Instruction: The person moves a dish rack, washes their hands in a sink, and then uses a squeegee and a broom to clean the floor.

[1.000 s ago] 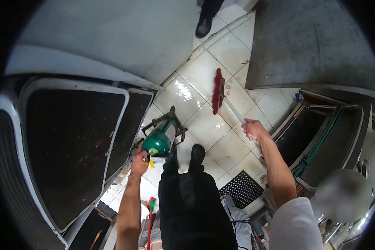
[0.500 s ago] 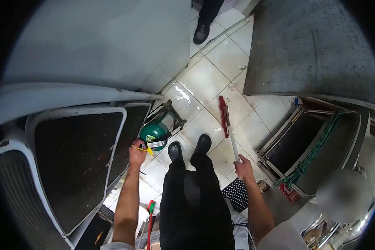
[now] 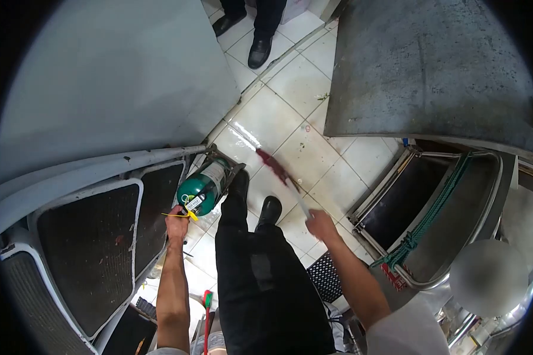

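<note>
My right hand (image 3: 322, 225) is closed around the pale handle of a broom (image 3: 271, 165). Its dark red bristle head, slightly blurred, rests slantwise on the tiled floor ahead of my feet. On the left, my left hand (image 3: 176, 223) is closed at the top of a green fire extinguisher (image 3: 189, 196) with a white label and a yellow tag. The extinguisher lies tilted, its base away from me, in a dark frame beside black-panelled racks. My left fingers are partly hidden against its valve end.
Wet white floor tiles (image 3: 272, 118) show small scraps. Another person's dark shoes (image 3: 259, 52) stand at the top. Grey metal panels (image 3: 432, 71) flank the passage. To the right is a metal-framed cart with green rope (image 3: 435, 216); a red-handled tool (image 3: 207, 302) stands near my legs.
The broom head has swung left and toward me, its handle now slanting, with my right hand moved left. The other person's second shoe has come into view. My left hand stays at the extinguisher.
</note>
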`<state>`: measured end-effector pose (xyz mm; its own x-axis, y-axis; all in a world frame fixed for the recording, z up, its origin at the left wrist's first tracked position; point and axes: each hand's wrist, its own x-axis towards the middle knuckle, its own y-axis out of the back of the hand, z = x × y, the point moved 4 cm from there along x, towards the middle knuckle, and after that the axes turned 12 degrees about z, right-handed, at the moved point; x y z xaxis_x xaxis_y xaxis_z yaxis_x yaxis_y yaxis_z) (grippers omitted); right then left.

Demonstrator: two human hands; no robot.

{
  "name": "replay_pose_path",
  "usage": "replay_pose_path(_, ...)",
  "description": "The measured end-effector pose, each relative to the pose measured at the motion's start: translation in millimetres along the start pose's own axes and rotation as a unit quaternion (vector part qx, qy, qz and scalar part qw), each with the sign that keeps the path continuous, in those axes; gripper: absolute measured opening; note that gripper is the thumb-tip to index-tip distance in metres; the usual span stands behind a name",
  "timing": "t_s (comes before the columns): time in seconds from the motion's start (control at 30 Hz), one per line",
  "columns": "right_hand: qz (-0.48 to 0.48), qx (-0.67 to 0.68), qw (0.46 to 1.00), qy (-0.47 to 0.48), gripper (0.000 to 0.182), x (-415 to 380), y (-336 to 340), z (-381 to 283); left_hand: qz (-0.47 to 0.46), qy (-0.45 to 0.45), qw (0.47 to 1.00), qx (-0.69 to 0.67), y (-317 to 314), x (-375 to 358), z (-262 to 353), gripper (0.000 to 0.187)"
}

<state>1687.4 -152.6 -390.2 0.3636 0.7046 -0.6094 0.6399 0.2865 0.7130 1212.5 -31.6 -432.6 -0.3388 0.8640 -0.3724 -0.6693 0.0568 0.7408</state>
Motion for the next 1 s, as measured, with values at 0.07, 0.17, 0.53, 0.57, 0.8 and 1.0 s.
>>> replay_pose_path(0.07, 0.041, 0.003, 0.999, -0.003, 0.027, 63, -14, -5, 0.023, -0.094, 0.994, 0.052, 2, -1, 22, 0.012)
replay_pose_path(0.17, 0.095, -0.005, 0.995, -0.002, 0.027, 86, -30, -19, 0.030, -0.099, 0.994, 0.029, 5, 0, 20, 0.014)
replay_pose_path(0.53, 0.098, -0.020, 0.995, 0.011, 0.032, 90, -28, -16, 0.122, -0.045, 0.991, 0.043, -28, -104, -34, 0.098)
replay_pose_path(0.57, 0.101, 0.004, 0.993, -0.060, 0.032, 107, -16, -24, 0.063, -0.029, 0.998, 0.002, -29, -121, -47, 0.097)
replay_pose_path(0.8, 0.094, 0.036, 0.995, 0.004, 0.034, 78, 42, -124, -0.060, 0.188, 0.980, -0.017, 9, -183, -80, 0.079)
replay_pose_path(1.0, 0.067, -0.009, 0.985, 0.157, 0.015, 277, -7, -211, -0.108, 0.173, 0.978, -0.035, 14, -136, -57, 0.062)
